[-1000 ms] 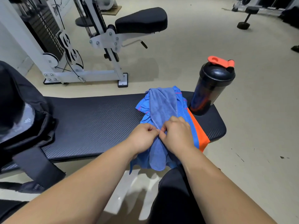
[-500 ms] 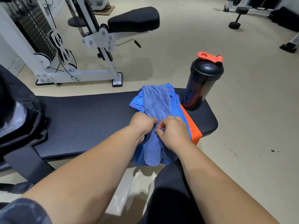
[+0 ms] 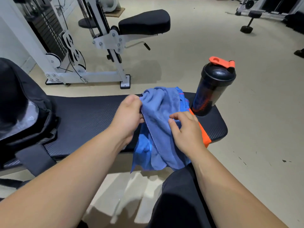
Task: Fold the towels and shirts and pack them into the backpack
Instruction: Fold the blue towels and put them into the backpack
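- The left hand has moved left since half a second ago and now pinches the hemmed edge of the blue towel, thumb and fingers pressed together on the cloth; the two hands, close together a moment ago, have drawn apart
- The right hand has loosened: its fingers are spread and curled over the towel's middle, touching it lightly (whether any fingertip grips, I cannot tell)
- The towel lies bunched on the right part of the black bench, its near end hanging off the near edge; beneath it a blue and orange shirt shows at the right
- The backpack stands at the left end of the bench, well apart from the cloth; a shaker bottle stands just beside the pile at the far right
- Judged from this, the towel is being opened out for its first fold; nothing looks packed yet
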Action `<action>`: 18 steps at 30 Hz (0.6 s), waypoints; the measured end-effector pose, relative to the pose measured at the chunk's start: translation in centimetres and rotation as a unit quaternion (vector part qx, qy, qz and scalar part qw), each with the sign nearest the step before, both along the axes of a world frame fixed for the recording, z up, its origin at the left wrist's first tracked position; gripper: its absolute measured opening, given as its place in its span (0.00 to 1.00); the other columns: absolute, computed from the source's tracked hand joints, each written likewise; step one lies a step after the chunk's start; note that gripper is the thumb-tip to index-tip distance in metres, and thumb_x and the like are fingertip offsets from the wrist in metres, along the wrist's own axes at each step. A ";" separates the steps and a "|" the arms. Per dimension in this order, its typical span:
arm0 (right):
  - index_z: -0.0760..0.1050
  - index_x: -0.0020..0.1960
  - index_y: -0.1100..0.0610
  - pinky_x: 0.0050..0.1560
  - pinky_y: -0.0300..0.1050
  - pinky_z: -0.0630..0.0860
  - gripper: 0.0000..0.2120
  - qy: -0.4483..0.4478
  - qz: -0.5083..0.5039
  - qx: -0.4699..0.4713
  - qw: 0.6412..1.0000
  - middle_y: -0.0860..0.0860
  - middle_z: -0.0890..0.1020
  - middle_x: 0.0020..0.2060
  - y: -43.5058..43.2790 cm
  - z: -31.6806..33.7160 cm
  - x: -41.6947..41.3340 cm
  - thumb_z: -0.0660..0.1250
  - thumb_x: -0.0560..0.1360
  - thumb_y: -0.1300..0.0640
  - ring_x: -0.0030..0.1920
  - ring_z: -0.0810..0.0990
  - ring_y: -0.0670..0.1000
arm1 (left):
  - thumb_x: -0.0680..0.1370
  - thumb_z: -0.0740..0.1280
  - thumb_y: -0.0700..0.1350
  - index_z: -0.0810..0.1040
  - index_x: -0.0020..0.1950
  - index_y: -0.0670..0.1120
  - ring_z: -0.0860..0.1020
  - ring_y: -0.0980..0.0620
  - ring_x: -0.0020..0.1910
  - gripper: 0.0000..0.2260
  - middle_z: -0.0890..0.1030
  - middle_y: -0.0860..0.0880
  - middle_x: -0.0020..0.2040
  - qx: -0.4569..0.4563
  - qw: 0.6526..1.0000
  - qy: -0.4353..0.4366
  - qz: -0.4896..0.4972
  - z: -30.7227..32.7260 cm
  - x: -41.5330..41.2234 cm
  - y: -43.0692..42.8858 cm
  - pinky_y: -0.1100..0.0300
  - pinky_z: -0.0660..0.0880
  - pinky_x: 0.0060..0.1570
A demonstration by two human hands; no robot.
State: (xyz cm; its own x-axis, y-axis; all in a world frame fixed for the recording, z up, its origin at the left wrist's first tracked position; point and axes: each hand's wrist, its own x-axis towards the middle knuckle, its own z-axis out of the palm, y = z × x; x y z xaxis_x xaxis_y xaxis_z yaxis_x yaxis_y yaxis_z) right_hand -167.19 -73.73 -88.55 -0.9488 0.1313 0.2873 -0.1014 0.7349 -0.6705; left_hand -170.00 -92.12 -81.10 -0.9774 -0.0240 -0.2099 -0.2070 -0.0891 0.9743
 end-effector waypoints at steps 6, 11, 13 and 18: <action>0.78 0.63 0.52 0.66 0.52 0.68 0.16 0.051 0.054 -0.028 0.997 0.48 0.79 0.59 -1.3 3.8 -1.4 0.59 0.81 0.49 0.57 0.68 0.44 | 0.79 0.62 0.41 0.75 0.41 0.46 0.67 0.56 0.32 0.07 0.73 0.56 0.32 -0.254 0.959 0.090 -0.087 4.3 1.5 -4.8 0.60 0.65 0.33; 0.76 0.68 0.45 0.72 0.57 0.62 0.19 0.005 0.265 0.045 0.963 0.43 0.75 0.68 -4.7 8.7 -3.0 0.58 0.79 0.51 0.70 0.67 0.50 | 0.76 0.70 0.46 0.79 0.39 0.52 0.74 0.54 0.34 0.05 0.80 0.55 0.34 -0.484 0.823 0.181 -0.238 6.3 3.1 -7.6 0.56 0.74 0.37; 0.79 0.62 0.42 0.73 0.58 0.60 0.16 -0.035 0.351 0.076 0.932 0.41 0.73 0.70 -6.4 9.7 -3.2 0.59 0.77 0.50 0.73 0.64 0.49 | 0.76 0.71 0.47 0.81 0.40 0.54 0.76 0.53 0.36 0.05 0.81 0.55 0.36 -0.478 0.820 0.195 -0.247 6.7 3.8 -8.5 0.53 0.74 0.41; 0.80 0.46 0.53 0.67 0.52 0.67 0.04 -0.093 0.474 0.049 0.874 0.41 0.81 0.55 -8.6 11.5 -3.1 0.68 0.75 0.61 0.62 0.74 0.52 | 0.76 0.73 0.44 0.84 0.43 0.55 0.80 0.62 0.43 0.05 0.83 0.62 0.41 -0.429 0.857 0.197 -0.207 7.5 5.1 -10.9 0.70 0.72 0.42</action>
State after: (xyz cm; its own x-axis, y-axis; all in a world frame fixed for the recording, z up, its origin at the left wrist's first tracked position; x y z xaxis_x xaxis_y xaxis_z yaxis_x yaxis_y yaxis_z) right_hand -170.33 -82.34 -77.10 -0.6490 -0.7563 0.0827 -0.5929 0.4346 -0.6780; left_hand -164.87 -102.97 -73.62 -0.9308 0.3607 0.0591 0.3110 0.6967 0.6465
